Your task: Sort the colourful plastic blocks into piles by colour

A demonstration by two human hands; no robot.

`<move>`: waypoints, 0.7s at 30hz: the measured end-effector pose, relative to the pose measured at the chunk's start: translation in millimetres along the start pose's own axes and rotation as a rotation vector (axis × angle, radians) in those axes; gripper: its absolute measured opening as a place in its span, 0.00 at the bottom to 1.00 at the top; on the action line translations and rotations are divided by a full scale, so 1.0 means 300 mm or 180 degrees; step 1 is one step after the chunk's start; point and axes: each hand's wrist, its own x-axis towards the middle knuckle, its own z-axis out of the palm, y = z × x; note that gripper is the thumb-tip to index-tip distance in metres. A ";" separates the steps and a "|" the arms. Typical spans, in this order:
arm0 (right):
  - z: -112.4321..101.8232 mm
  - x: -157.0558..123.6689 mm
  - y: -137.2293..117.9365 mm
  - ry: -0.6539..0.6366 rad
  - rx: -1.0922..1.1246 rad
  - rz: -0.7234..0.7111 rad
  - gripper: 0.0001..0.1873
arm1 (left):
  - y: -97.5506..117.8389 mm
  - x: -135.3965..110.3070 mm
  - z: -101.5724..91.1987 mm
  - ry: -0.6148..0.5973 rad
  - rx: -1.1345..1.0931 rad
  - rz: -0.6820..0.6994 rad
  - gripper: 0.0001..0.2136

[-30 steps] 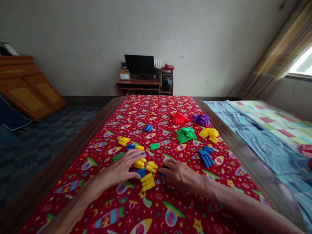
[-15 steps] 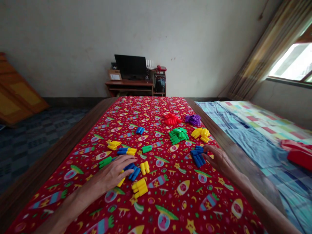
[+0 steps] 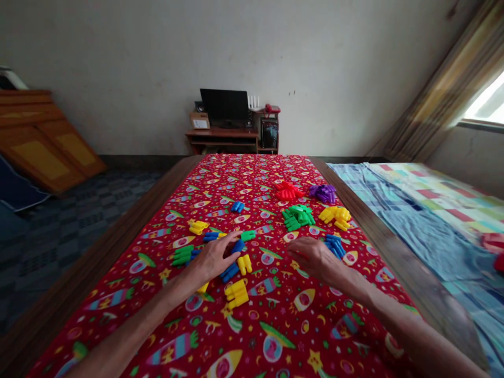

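Between the thumb and fingers of my left hand [image 3: 214,258] is a blue toy block [image 3: 238,245], held just above the cloth. Around that hand lie loose blocks: a green block [image 3: 248,235], a small yellow block [image 3: 244,264], a larger yellow block [image 3: 237,294], a blue block [image 3: 229,272] and green blocks [image 3: 183,255]. My right hand [image 3: 315,258] hovers over the cloth, fingers stretched out to the left, with nothing visible in them. Just beyond it sits a pile of blue blocks [image 3: 334,247], partly hidden by the hand.
Green [image 3: 298,217], red [image 3: 289,191], purple [image 3: 323,193] and yellow [image 3: 335,216] block piles lie at the right of the red patterned cloth [image 3: 271,320]. A lone blue block [image 3: 238,207] sits farther back. A bed [image 3: 417,210] stands to the right, a computer desk [image 3: 222,135] beyond the table.
My right hand has moved left, away from the blue pile. My left hand has shifted forward and closed on a blue block. The view has turned slightly left.
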 end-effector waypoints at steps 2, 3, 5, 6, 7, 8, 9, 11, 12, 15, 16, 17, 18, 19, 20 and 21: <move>0.062 0.067 -0.065 -0.0303 0.0062 -0.0360 0.10 | 0.006 0.013 0.000 0.0055 0.0084 0.0008 0.21; 0.090 0.099 -0.095 -0.0413 0.0101 -0.0515 0.09 | 0.000 0.017 -0.004 0.0111 0.0154 0.0022 0.21; 0.139 0.162 -0.146 -0.0596 0.0148 -0.0809 0.07 | -0.027 0.020 -0.019 0.0279 0.0291 0.0048 0.20; 0.163 0.192 -0.166 -0.0686 0.0138 -0.0963 0.07 | -0.047 0.020 -0.029 0.0375 0.0349 0.0057 0.19; 0.187 0.219 -0.180 -0.0771 0.0106 -0.1114 0.07 | -0.069 0.020 -0.040 0.0469 0.0407 0.0049 0.19; 0.211 0.243 -0.190 -0.0850 0.0060 -0.1258 0.07 | -0.092 0.018 -0.051 0.0553 0.0467 0.0022 0.18; 0.235 0.263 -0.196 -0.0928 0.0009 -0.1380 0.08 | -0.114 0.016 -0.061 0.0604 0.0524 -0.0015 0.17; 0.279 0.289 -0.200 -0.1036 -0.0121 -0.1484 0.07 | -0.150 0.008 -0.075 0.0592 0.0614 -0.0085 0.14; 0.296 0.297 -0.199 -0.1061 -0.0207 -0.1483 0.07 | -0.163 0.004 -0.077 0.0555 0.0636 -0.0115 0.13; 0.308 0.304 -0.192 -0.0992 -0.0440 -0.1399 0.04 | -0.180 -0.006 -0.072 0.0470 0.0607 -0.0180 0.12; 0.297 0.304 -0.186 -0.0905 -0.0468 -0.1332 0.04 | -0.182 -0.008 -0.068 0.0467 0.0583 -0.0194 0.13; 0.279 0.303 -0.176 -0.0792 -0.0461 -0.1243 0.05 | -0.182 -0.010 -0.063 0.0479 0.0562 -0.0201 0.13; 0.253 0.300 -0.162 -0.0668 -0.0428 -0.1127 0.07 | -0.182 -0.011 -0.060 0.0494 0.0544 -0.0202 0.13; 0.220 0.294 -0.142 -0.0545 -0.0378 -0.0984 0.09 | -0.182 -0.012 -0.057 0.0505 0.0531 -0.0205 0.13; 0.182 0.285 -0.117 -0.0444 -0.0316 -0.0826 0.11 | -0.181 -0.012 -0.055 0.0511 0.0520 -0.0215 0.13; 0.139 0.272 -0.087 -0.0380 -0.0251 -0.0659 0.11 | -0.181 -0.013 -0.055 0.0516 0.0514 -0.0237 0.14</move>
